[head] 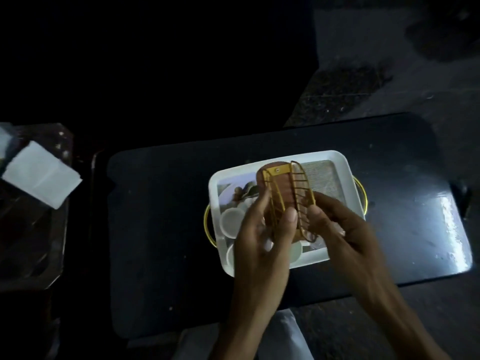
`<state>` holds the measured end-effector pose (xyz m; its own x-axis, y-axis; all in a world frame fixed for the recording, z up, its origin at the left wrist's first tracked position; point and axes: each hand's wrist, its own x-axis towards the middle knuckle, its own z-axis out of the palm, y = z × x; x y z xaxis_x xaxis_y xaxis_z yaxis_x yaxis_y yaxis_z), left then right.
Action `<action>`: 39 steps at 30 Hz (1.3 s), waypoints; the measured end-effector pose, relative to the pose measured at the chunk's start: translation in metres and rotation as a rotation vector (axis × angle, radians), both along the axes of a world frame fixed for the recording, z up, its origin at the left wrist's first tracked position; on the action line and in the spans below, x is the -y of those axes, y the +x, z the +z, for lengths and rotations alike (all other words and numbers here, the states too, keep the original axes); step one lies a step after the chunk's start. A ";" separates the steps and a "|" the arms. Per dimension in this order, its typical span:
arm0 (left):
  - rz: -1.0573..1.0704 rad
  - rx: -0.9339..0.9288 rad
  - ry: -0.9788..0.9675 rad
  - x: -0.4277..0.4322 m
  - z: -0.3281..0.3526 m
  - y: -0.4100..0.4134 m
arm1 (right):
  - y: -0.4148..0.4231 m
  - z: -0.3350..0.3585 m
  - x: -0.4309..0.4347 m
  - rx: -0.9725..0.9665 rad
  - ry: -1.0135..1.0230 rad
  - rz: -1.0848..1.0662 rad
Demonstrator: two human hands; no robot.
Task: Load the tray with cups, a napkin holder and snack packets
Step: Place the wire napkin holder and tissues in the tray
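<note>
A napkin holder with gold wire sides and a brown wooden base hangs above the white tray. My left hand grips its left wire side, thumb on the near edge. My right hand pinches its right wire side. Under it, white cups stand in the tray's near-left part; one near cup is partly hidden by my left hand. The tray has gold handles at both ends and a printed picture on its floor.
The tray sits on a dark, glossy table. A stack of white napkins lies on a second dark surface at the far left. Grey floor shows behind and to the right of the table.
</note>
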<state>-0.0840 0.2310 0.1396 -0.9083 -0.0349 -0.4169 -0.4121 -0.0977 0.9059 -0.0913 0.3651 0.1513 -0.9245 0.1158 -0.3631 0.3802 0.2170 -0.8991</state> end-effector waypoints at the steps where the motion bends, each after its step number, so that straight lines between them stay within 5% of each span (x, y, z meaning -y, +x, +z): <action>1: -0.021 0.015 0.027 -0.015 0.000 -0.001 | 0.001 -0.002 -0.015 0.017 0.021 -0.011; 11: -0.095 0.410 0.180 -0.106 -0.043 -0.016 | 0.006 -0.064 -0.110 0.282 -0.015 -0.196; 20: -0.049 0.482 0.120 -0.123 -0.070 -0.018 | 0.007 -0.099 -0.126 0.343 -0.026 -0.151; 28: -0.106 0.445 0.072 -0.127 -0.079 -0.020 | 0.009 -0.112 -0.131 0.336 0.022 -0.090; 32: -0.184 0.349 0.001 -0.121 -0.083 -0.017 | 0.009 -0.106 -0.128 0.273 0.218 -0.036; 35: -0.266 0.181 -0.180 -0.102 -0.076 -0.013 | 0.012 -0.096 -0.120 0.106 0.584 0.030; 39: -0.398 -0.148 -0.582 -0.052 -0.070 -0.010 | 0.011 -0.076 -0.086 -0.107 0.733 0.125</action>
<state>-0.0939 0.2829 0.0692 -0.9440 0.1312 -0.3028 -0.1847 0.5501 0.8144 -0.0802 0.4511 0.0757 -0.9726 0.1850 -0.1406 0.2319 0.8099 -0.5387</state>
